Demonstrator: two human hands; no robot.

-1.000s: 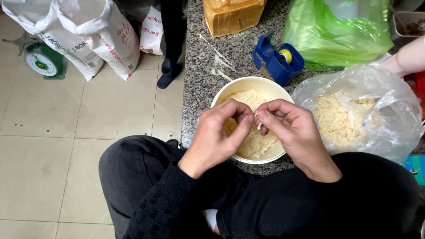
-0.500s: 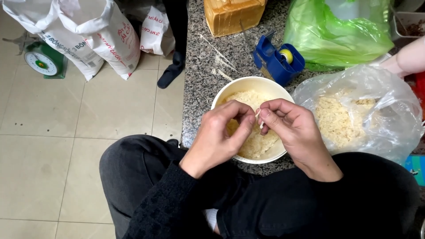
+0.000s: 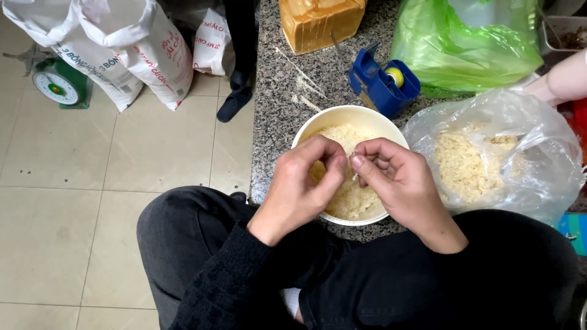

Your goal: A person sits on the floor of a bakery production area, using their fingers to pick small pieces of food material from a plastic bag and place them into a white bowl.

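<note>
A: Both of the person's hands meet over the cream bowl (image 3: 373, 122) on the granite bench (image 3: 275, 122). The left hand (image 3: 302, 183) and right hand (image 3: 394, 183) are curled shut, fingertips pinched together on a small pale strip (image 3: 353, 175) between them.

B: What could go wrong?

A: The piece is tiny and gripped only at the tips, so it looks easy to lose. Were it pulled sideways it might fall past the rim onto the bench or the dark trousers (image 3: 202, 244), since the bowl sits right at the bench's edge.

B: And the shredded pile?

A: The pale shreds (image 3: 342, 137) lie in the bowl directly beneath the hands, just below the fingertips. More fill the clear plastic bag (image 3: 501, 159), just beside the right hand.
</note>
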